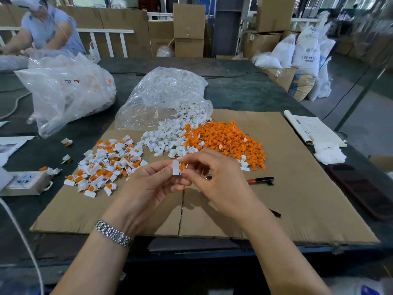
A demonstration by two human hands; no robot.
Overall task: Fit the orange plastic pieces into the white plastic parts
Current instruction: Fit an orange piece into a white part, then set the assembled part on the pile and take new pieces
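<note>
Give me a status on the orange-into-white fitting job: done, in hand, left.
Done: a pile of assembled pieces lies on the cardboard, left of the hands. In hand: the left hand holds a white part while the right hand presses an orange piece into it. Left: a heap of loose white parts and a heap of loose orange pieces.

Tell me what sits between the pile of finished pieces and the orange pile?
In the head view, the loose white parts spilling from the clear bag lie between the finished pile and the orange pile, touching the orange pile's edge.
</note>
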